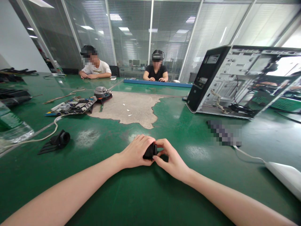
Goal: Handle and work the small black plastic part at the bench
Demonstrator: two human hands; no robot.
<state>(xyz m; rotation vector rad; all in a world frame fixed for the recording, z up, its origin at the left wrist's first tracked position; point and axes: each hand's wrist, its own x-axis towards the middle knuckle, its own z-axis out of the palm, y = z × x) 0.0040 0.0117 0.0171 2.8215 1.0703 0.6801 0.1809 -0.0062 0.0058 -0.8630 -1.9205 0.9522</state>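
A small black plastic part is held between both hands just above the green table. My left hand wraps round it from the left, its back turned upward. From the right, my right hand pinches the part's edge between thumb and fingers. Much of the part is hidden by the left palm, so its exact kind is unclear. To the left lies a black plastic piece with a round knob-like end and slatted fins, apart from both hands.
An open computer case stands at right. A circuit board and a cooler-like part lie at left, near a plastic bottle. A cabled white device lies at right. Two people sit across the table.
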